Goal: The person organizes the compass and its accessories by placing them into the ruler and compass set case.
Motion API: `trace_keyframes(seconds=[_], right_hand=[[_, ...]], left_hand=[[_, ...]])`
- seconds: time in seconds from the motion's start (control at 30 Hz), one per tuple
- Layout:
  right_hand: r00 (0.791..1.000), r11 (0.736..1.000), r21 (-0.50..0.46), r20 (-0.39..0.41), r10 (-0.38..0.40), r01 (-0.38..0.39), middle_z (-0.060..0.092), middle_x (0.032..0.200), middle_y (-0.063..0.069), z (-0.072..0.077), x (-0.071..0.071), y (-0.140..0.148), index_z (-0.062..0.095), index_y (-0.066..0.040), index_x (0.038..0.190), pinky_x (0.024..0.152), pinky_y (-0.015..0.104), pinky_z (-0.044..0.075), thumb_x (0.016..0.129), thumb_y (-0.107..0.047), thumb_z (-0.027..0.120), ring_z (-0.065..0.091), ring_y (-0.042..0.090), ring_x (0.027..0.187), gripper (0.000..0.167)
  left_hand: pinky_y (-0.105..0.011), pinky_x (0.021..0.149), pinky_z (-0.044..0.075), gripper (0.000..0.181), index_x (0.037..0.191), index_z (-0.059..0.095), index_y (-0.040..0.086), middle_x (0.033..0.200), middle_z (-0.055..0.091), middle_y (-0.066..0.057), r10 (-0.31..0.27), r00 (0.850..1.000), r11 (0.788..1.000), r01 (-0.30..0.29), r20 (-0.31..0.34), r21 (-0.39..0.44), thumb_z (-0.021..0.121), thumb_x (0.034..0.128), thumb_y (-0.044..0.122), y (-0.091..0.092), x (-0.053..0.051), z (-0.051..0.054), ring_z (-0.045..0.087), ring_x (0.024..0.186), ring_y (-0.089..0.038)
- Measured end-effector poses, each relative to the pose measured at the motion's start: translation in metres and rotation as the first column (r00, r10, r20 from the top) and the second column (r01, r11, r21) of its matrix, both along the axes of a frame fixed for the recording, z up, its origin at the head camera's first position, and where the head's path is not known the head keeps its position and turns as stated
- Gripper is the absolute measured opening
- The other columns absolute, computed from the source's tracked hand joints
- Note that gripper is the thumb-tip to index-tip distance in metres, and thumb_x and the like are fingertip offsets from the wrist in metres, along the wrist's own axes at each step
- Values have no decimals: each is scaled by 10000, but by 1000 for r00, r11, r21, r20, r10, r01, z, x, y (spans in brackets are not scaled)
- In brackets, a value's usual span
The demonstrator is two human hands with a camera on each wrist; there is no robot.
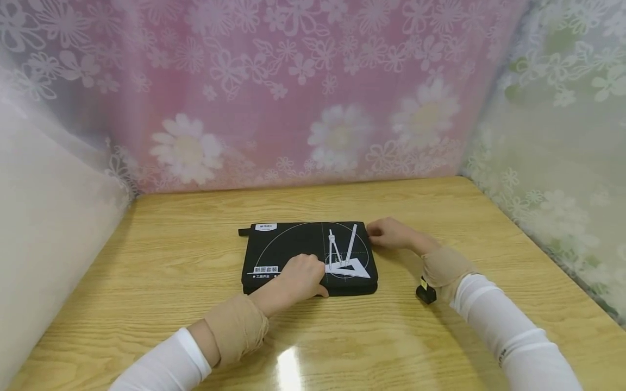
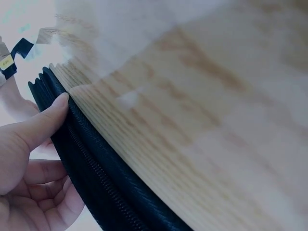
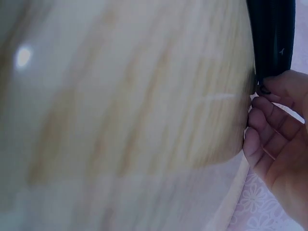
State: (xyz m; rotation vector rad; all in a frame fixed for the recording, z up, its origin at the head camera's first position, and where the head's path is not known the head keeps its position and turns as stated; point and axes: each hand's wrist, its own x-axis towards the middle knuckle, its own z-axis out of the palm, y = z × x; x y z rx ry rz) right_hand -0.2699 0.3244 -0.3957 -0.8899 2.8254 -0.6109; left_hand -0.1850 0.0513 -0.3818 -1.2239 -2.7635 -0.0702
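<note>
A black zip case [image 1: 288, 244] lies flat on the table, its cover printed with a white compass, a set square and lettering. Over its near edge, my left hand [image 1: 302, 276] grips the case, fingers curled on the cover. The thumb [image 2: 57, 103] presses the edge beside the zipper [image 2: 103, 180] in the left wrist view. At the far right corner is my right hand [image 1: 391, 233]. Seen from the right wrist, its thumb and forefinger pinch a small dark zipper pull [image 3: 263, 89] at the end of the case [image 3: 273, 38].
The wooden table [image 1: 186, 228] runs back to a pink flowered curtain [image 1: 264, 108]. Pale cloth hangs at the left and right sides. A fabric loop [image 1: 243, 232] sticks out from the case's far left corner. A small black device [image 1: 425, 291] hangs at the right wrist.
</note>
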Motion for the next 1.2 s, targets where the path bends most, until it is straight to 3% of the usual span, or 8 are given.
trace_keyframes(seconds=[0.27,0.9,1.2], right_hand=[[995,1000,-8,96,-15,16,497,627,-76,0,9,-1,537,-133,670,574,264,397,801,-10,583,476,97,607,186],[992,999,-38,127,20,-15,504,581,-95,1,28,0,535,-139,648,551,253,380,794,-47,574,473,80,562,177],[994,997,6,83,71,-71,492,582,-132,5,36,-2,552,-140,631,559,231,390,791,-53,598,458,30,557,188]], left_hand=[[-285,492,473,358,579,627,124,603,538,-9,8,1000,1000,-8,0,-5,807,660,422,-1,2,1,535,548,-146],[-270,474,456,372,542,604,128,563,522,14,17,999,1000,-17,30,2,811,660,414,0,1,2,488,505,-112],[-280,476,461,378,522,585,131,553,529,24,14,999,1000,-14,34,17,821,651,397,0,1,3,500,504,-116]])
